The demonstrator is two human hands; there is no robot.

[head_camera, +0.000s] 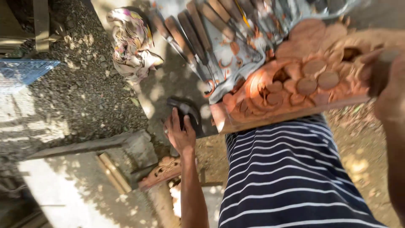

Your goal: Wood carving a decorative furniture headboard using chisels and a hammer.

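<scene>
A reddish carved wood panel (295, 80) with round and leaf shapes lies tilted in front of my striped shirt (287, 177). My left hand (181, 133) reaches down to the ground on the left and grips a dark, rounded block-like object (187, 110) beside the panel's lower left corner. My right hand (390, 88) is at the right edge, blurred, closed around a dark wooden tool handle (379, 69) over the panel's right end. A row of several wooden-handled chisels (198, 33) lies on a sheet above the panel.
A crumpled patterned cloth (133, 42) sits on the gravel at the upper left. A concrete block (130, 150) and a smaller carved wood piece (162, 171) lie below my left hand. Blue mesh (21, 71) is at the far left.
</scene>
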